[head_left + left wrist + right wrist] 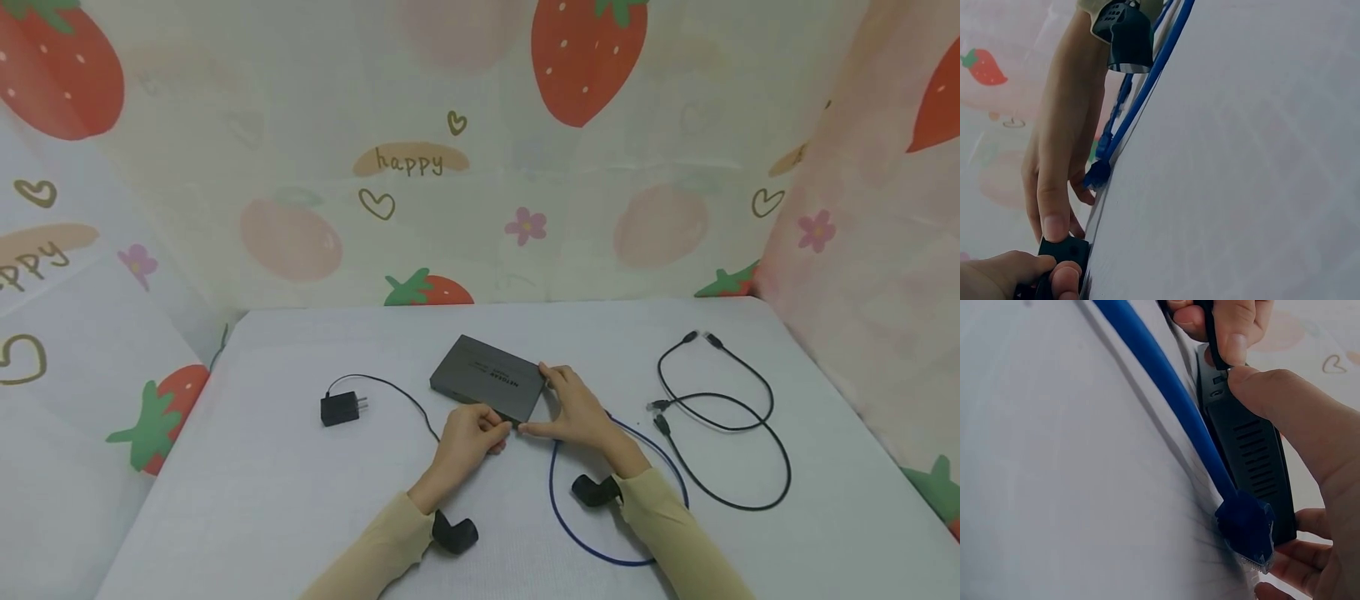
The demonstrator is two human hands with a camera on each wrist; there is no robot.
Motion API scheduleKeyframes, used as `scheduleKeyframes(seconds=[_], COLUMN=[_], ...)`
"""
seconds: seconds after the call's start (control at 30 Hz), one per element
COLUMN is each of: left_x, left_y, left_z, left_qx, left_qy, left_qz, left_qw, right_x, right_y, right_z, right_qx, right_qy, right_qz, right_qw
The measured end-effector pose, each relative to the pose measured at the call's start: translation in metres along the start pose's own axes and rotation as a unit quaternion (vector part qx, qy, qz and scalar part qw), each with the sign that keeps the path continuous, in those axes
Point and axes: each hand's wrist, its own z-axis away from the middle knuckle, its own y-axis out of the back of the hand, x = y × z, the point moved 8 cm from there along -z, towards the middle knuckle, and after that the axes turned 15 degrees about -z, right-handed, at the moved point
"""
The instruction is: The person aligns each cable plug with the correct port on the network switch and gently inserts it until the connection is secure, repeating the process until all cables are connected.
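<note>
A dark grey Netgear network switch (pixel 487 375) lies on the white table. My right hand (pixel 573 408) holds it by its right end, thumb at the near corner and fingers at the far corner. My left hand (pixel 468 437) pinches the black power plug (pixel 1212 337) between thumb and fingers. The plug's tip is right at the switch's edge, close to the right thumb, in the right wrist view. From the left hand a thin black cord (pixel 397 387) runs back to a black power adapter (pixel 340 408) lying at the left.
A blue network cable (pixel 600 550) loops under the right forearm; its clear-ended connector (pixel 1244 528) lies beside the switch. Black cables (pixel 783 467) with several connectors lie coiled at the right. Patterned cloth (pixel 480 192) hangs behind the table and at both sides.
</note>
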Motion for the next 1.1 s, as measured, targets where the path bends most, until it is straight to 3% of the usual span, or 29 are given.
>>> scheduleKeyframes(seconds=[0.3,0.57,0.73,0.93,1.03,1.1], left_x=[-0.002,-0.003,0.0,0.003,0.005,0.008], left_y=[-0.002,0.0,0.002,0.006,0.007,0.009], left_z=[-0.003,-0.001,0.0,0.002,0.004,0.005], left_qx=[-0.012,-0.052,-0.07,-0.042,-0.021,-0.009], left_qy=[0.0,0.023,0.016,-0.005,-0.012,-0.019], left_qz=[0.007,-0.008,-0.045,-0.106,-0.162,-0.211], left_qw=[0.9999,0.9984,0.9964,0.9935,0.9865,0.9773], right_x=[0.002,0.001,0.003,0.004,0.005,0.005], right_y=[0.0,0.001,0.001,0.001,-0.001,-0.001], right_z=[0.0,0.0,-0.002,-0.002,-0.001,-0.001], right_qx=[-0.01,-0.013,-0.016,-0.011,-0.011,-0.009], right_qy=[-0.015,-0.019,-0.025,-0.02,-0.021,-0.019], right_qz=[0.001,0.004,0.005,0.007,0.009,0.01], right_qw=[0.9998,0.9997,0.9995,0.9997,0.9997,0.9997])
